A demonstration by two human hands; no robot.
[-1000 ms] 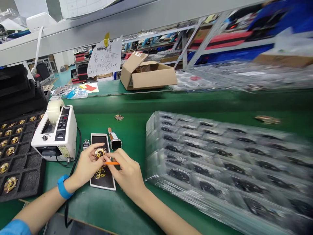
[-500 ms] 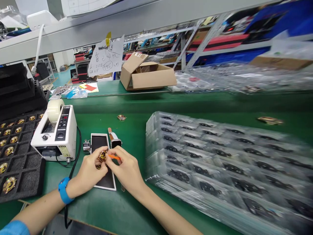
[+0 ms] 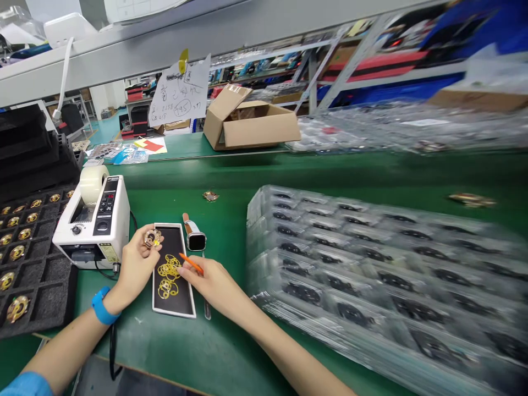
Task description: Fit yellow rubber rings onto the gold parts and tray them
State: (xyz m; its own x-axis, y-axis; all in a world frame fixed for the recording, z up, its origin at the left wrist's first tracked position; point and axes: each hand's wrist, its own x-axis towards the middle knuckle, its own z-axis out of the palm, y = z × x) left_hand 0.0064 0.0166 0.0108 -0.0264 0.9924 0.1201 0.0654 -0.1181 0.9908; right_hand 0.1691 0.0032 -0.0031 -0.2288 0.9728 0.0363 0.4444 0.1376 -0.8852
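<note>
My left hand (image 3: 139, 258) is closed on a round gold-coloured watch part (image 3: 152, 237) and holds it by its edge over the upper left of a white-rimmed tray (image 3: 192, 297). On the tray's dark floor lies a loose heap of thin yellow rings (image 3: 169, 268). My right hand (image 3: 208, 280) pinches a slim orange pen-like tool (image 3: 192, 264) at the tray's right edge, with fingertips beside the rings. Whether those fingertips also touch a ring, I cannot tell. Behind the tray rests a wristwatch (image 3: 196, 241) with a square dark face.
Left of the tray stands a white tape dispenser (image 3: 93, 225), beside a black foam tray (image 3: 49, 275) of round gold parts. Stacked clear plastic trays (image 3: 371, 264) with dark parts fill the right. A cardboard box (image 3: 259, 129) sits on the back ledge.
My hands have moved apart. The left has gone left and up with the watch part, while the right has drawn slightly down with the orange tool. The yellow rings now show.
</note>
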